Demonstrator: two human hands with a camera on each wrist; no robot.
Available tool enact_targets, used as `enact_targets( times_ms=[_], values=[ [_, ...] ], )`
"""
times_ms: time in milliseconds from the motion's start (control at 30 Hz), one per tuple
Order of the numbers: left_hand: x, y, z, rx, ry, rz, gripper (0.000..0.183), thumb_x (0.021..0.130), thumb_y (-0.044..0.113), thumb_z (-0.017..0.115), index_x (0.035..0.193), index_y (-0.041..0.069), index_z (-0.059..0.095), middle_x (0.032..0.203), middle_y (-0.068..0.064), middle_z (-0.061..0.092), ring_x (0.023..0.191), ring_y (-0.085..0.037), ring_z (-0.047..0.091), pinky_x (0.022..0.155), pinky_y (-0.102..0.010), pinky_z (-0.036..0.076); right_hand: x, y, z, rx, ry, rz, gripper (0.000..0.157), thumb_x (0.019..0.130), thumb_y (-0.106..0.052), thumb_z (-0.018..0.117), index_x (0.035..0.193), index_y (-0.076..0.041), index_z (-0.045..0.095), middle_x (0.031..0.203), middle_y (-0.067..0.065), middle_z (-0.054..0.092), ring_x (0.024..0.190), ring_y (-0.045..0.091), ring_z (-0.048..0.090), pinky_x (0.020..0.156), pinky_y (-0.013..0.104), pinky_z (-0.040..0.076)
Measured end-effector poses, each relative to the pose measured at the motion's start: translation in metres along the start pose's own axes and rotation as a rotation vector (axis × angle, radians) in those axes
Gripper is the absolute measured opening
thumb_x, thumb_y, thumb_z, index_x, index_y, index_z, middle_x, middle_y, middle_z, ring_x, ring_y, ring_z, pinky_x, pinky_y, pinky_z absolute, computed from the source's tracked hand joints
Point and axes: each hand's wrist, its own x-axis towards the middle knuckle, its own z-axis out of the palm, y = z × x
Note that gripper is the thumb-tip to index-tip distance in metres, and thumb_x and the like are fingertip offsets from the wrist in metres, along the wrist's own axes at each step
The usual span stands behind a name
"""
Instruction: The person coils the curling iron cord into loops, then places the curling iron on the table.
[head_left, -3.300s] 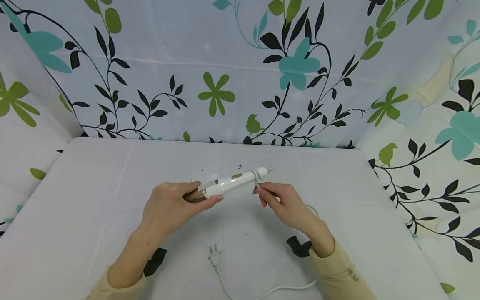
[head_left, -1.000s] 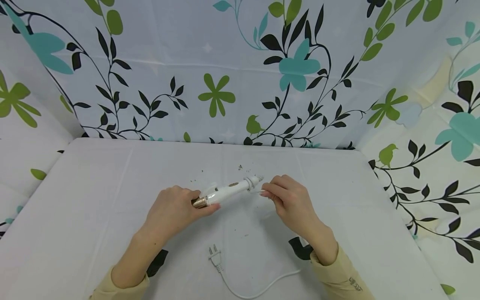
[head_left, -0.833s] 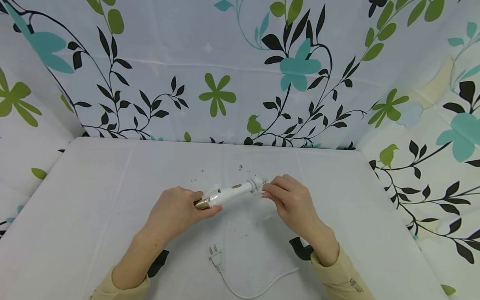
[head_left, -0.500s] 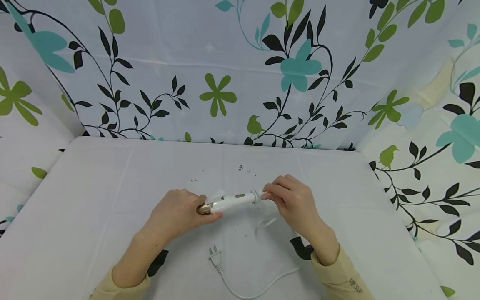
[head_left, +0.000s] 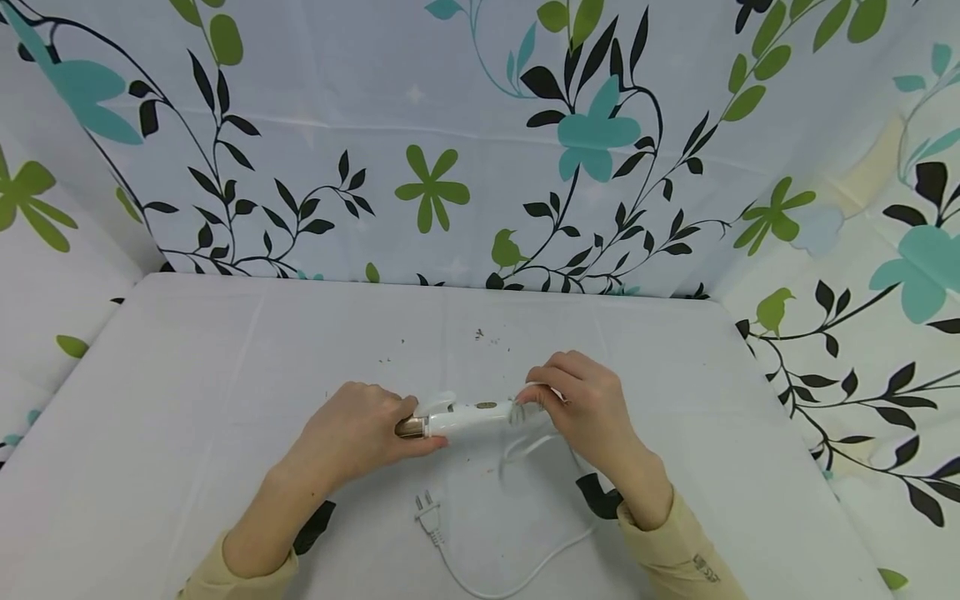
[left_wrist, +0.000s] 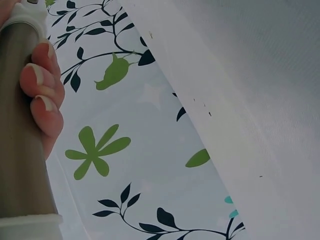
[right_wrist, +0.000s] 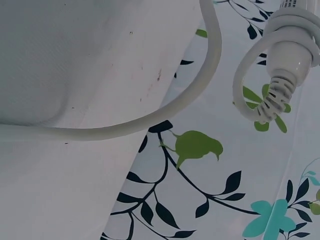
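A curling iron with a white glossy handle and a gold barrel is held nearly level above the table. My left hand grips the barrel, its fingertips curled round it in the left wrist view. With thumb and fingers, my right hand pinches the white power cord at the handle's tail end. In the right wrist view the cord is wound round the handle's end beside its ribbed strain relief; the right fingers are outside that view. A cord loop hangs below the handle.
The two-pin plug lies on the white-covered table near the front, its cord curving toward the right wrist. Small dark crumbs dot the cloth beyond the iron. A leaf-patterned curtain stands behind and at both sides.
The iron has tilted from tail-up to nearly level, its tail coming down toward me. My right hand has moved from below the handle to its tail end, and a cord loop now hangs underneath.
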Motion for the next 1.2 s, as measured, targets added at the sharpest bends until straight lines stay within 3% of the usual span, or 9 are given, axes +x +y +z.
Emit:
enact_targets(
  times_ms=[200,400,633,700,867,1033,1133,1200],
  values=[
    [0.0,-0.003,-0.004,0.015,0.053,0.069,0.061,0.075,0.052,0.083,0.059,0.021,0.034,0.053,0.014,0.02,0.048,0.001,0.017,0.048,-0.018,0.015,0.0,0.004,-0.003,0.006,0.002,0.034,0.021,0.065,-0.01,0.09,0.076,-0.007,0.073,0.068,-0.001,0.06,0.06,0.009,0.046,0.054,0.017,0.037],
    [-0.002,-0.007,-0.012,0.006,0.099,0.126,0.056,0.077,0.055,0.08,0.06,0.021,0.039,0.052,0.015,0.023,0.049,0.004,0.016,0.049,-0.016,0.015,0.0,0.009,-0.005,0.156,-0.032,0.091,0.015,0.07,-0.005,0.087,0.079,-0.009,0.075,0.071,-0.002,0.061,0.063,0.008,0.051,0.058,0.015,0.04],
    [-0.003,-0.012,-0.016,-0.147,0.162,0.134,0.051,0.087,0.065,0.064,0.063,0.022,0.052,0.052,0.019,0.034,0.048,0.01,0.024,0.047,-0.011,0.022,0.0,0.017,-0.008,0.382,-0.097,0.157,0.023,0.078,0.012,0.076,0.093,-0.006,0.077,0.084,0.002,0.067,0.073,0.009,0.057,0.063,0.017,0.043],
    [-0.003,-0.013,-0.016,-0.176,0.179,0.142,0.05,0.087,0.063,0.066,0.063,0.021,0.052,0.052,0.019,0.036,0.048,0.011,0.026,0.046,-0.01,0.024,0.0,0.018,-0.009,0.416,-0.124,0.199,0.024,0.082,0.012,0.073,0.096,-0.007,0.077,0.088,0.002,0.068,0.074,0.009,0.056,0.064,0.018,0.043],
    [-0.003,-0.013,-0.018,-0.201,0.193,0.159,0.049,0.087,0.061,0.068,0.063,0.022,0.051,0.052,0.019,0.036,0.048,0.012,0.026,0.046,-0.009,0.023,-0.002,0.018,-0.014,0.465,-0.156,0.305,0.021,0.083,0.006,0.074,0.099,-0.008,0.077,0.081,-0.001,0.066,0.071,0.009,0.054,0.061,0.021,0.041],
    [-0.002,-0.011,-0.018,-0.206,0.205,0.175,0.049,0.088,0.061,0.067,0.063,0.022,0.05,0.052,0.019,0.033,0.049,0.011,0.024,0.046,-0.009,0.021,-0.003,0.018,-0.015,0.478,-0.169,0.309,0.02,0.088,0.006,0.069,0.101,-0.007,0.076,0.078,-0.001,0.059,0.07,0.01,0.05,0.061,0.023,0.04],
    [-0.003,-0.012,-0.019,-0.221,0.219,0.181,0.045,0.082,0.054,0.077,0.063,0.022,0.051,0.053,0.019,0.033,0.049,0.012,0.023,0.046,-0.009,0.02,-0.003,0.02,-0.015,0.452,-0.157,0.316,0.022,0.09,0.009,0.066,0.101,-0.006,0.076,0.08,-0.002,0.059,0.07,0.01,0.049,0.063,0.022,0.041],
    [-0.003,-0.012,-0.02,-0.232,0.231,0.182,0.045,0.084,0.056,0.074,0.064,0.023,0.052,0.053,0.019,0.033,0.049,0.011,0.023,0.046,-0.009,0.02,-0.004,0.023,-0.015,0.445,-0.147,0.345,0.023,0.09,0.011,0.064,0.099,-0.006,0.076,0.079,-0.002,0.06,0.067,0.011,0.048,0.062,0.021,0.041]
  ],
)
